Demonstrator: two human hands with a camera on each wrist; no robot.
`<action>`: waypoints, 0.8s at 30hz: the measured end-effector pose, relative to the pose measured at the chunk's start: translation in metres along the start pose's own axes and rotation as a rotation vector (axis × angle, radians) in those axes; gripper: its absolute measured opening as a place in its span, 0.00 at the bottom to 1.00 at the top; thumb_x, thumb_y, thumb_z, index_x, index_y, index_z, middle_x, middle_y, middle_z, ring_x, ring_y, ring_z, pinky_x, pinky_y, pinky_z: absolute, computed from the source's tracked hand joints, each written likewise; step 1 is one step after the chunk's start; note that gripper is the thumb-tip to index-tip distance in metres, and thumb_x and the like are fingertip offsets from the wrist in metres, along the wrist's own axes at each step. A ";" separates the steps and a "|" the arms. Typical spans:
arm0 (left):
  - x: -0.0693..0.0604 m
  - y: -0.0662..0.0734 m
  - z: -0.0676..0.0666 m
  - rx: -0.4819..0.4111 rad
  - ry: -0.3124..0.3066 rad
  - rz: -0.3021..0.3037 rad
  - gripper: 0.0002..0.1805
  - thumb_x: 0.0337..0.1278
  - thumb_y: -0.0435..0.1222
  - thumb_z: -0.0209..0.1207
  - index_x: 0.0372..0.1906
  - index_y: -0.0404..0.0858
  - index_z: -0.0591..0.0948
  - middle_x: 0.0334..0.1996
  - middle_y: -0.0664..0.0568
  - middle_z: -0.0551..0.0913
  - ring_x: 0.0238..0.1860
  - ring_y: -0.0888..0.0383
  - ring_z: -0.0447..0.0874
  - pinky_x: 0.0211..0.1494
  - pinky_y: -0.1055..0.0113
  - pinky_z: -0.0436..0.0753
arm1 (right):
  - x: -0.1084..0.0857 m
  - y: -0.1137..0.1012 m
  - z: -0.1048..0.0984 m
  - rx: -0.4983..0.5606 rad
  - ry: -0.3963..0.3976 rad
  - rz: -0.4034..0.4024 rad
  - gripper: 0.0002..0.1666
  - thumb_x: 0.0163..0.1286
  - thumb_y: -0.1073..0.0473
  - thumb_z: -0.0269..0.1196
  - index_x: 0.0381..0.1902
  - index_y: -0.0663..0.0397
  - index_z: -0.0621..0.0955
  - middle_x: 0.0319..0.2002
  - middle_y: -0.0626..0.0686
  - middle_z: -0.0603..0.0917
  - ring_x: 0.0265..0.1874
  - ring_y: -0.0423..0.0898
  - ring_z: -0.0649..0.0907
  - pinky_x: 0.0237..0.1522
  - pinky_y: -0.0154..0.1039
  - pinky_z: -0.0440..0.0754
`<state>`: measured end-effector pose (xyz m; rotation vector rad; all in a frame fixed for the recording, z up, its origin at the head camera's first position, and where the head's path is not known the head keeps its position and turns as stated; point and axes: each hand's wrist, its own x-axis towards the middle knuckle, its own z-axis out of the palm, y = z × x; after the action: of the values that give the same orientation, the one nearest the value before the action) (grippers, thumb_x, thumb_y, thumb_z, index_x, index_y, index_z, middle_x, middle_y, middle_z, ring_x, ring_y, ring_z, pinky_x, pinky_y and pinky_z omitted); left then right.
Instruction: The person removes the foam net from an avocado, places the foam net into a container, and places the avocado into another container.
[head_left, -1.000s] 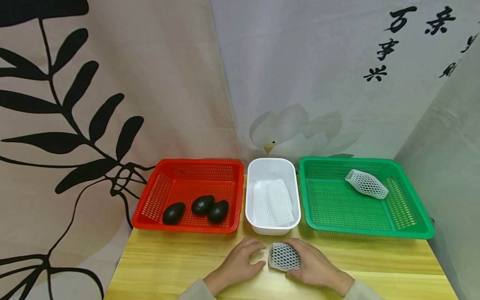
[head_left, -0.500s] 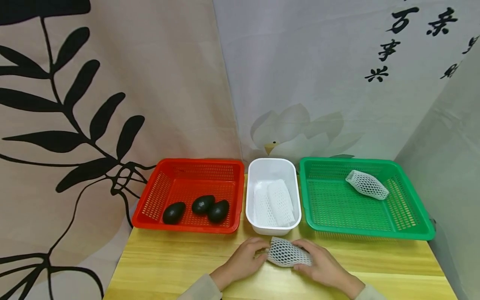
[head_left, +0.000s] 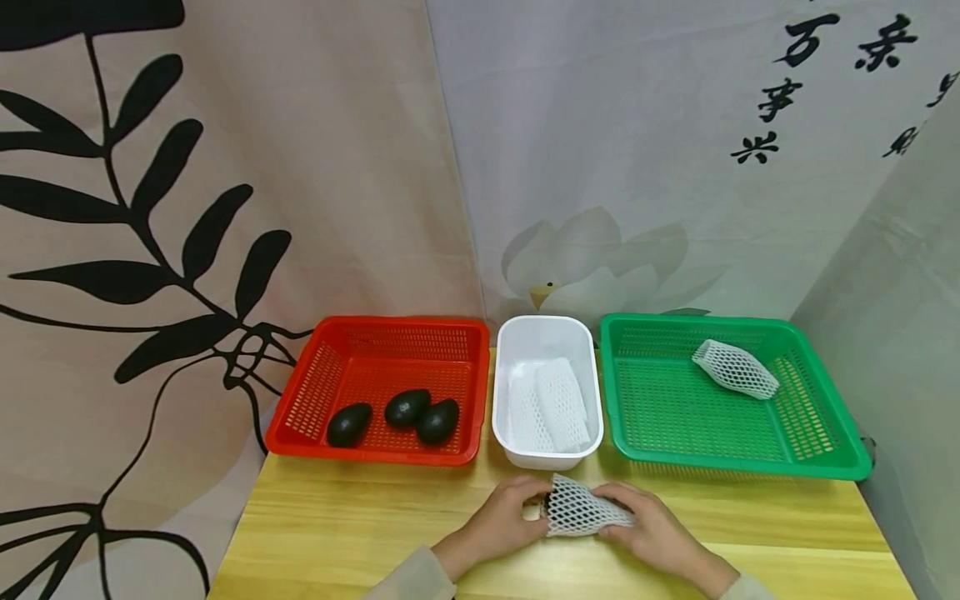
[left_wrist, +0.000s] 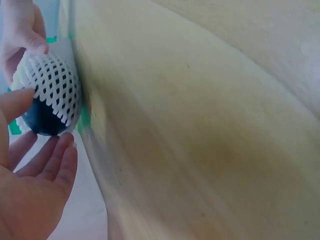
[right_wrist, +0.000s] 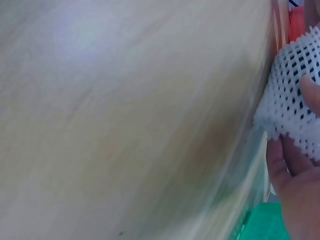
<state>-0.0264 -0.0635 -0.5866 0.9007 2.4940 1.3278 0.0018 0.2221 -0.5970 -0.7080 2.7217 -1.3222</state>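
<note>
A dark avocado [left_wrist: 44, 119] sits partly inside a white foam net sleeve [head_left: 581, 510], its bare end showing in the left wrist view. My left hand [head_left: 504, 521] holds that bare end, thumb on one side and fingertips on the other. At the sleeve's other end, my right hand [head_left: 660, 529] pinches the foam mesh between thumb and fingers. Both hands are low over the wooden table, in front of the white tub. The right wrist view shows the net [right_wrist: 295, 90] bunched near my right fingers; dark avocado skin shows through its holes.
Several containers stand along the back: a red basket [head_left: 401, 458] holding avocados [head_left: 349, 425], a white tub [head_left: 546, 461] with flat foam nets [head_left: 561, 404], and a green basket [head_left: 720, 467] with one net-covered piece [head_left: 735, 368]. The wooden table [head_left: 337, 517] lies in front.
The sleeve and both hands have shifted slightly right. My left hand has come from beside the sleeve onto its left end, and my right hand has slid to the right end.
</note>
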 end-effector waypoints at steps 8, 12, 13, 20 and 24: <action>0.006 -0.001 0.011 0.015 -0.027 -0.022 0.35 0.45 0.28 0.75 0.65 0.34 0.81 0.60 0.50 0.83 0.60 0.60 0.81 0.67 0.65 0.78 | -0.002 -0.002 -0.003 0.022 0.006 0.009 0.27 0.57 0.65 0.78 0.56 0.45 0.86 0.53 0.44 0.88 0.50 0.41 0.86 0.54 0.39 0.85; 0.007 0.000 0.014 0.051 -0.043 0.013 0.37 0.40 0.29 0.76 0.63 0.34 0.82 0.60 0.49 0.83 0.60 0.59 0.81 0.67 0.65 0.78 | -0.004 -0.003 -0.002 0.009 0.032 -0.019 0.28 0.55 0.67 0.78 0.54 0.46 0.87 0.52 0.48 0.89 0.51 0.43 0.86 0.54 0.38 0.85; 0.008 0.001 0.015 0.056 -0.051 0.018 0.37 0.39 0.29 0.76 0.63 0.35 0.82 0.60 0.49 0.83 0.60 0.59 0.81 0.67 0.65 0.78 | -0.004 -0.003 -0.001 0.008 0.040 -0.028 0.28 0.55 0.68 0.78 0.54 0.47 0.87 0.52 0.49 0.89 0.51 0.44 0.87 0.55 0.38 0.84; 0.009 0.005 0.018 0.108 -0.103 0.005 0.35 0.36 0.32 0.79 0.58 0.40 0.82 0.58 0.56 0.82 0.56 0.65 0.78 0.63 0.69 0.78 | -0.005 -0.001 0.002 0.053 0.067 -0.083 0.30 0.52 0.70 0.79 0.53 0.46 0.87 0.51 0.50 0.89 0.51 0.43 0.87 0.58 0.28 0.79; 0.007 0.004 0.019 0.127 -0.112 -0.003 0.36 0.37 0.35 0.80 0.59 0.40 0.81 0.58 0.56 0.82 0.57 0.64 0.78 0.64 0.68 0.78 | -0.006 -0.001 0.003 0.060 0.081 -0.107 0.30 0.51 0.71 0.79 0.53 0.47 0.87 0.50 0.50 0.89 0.50 0.43 0.87 0.58 0.25 0.77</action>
<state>-0.0223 -0.0447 -0.5931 0.9691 2.5146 1.0967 0.0078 0.2215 -0.5996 -0.8228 2.7272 -1.4797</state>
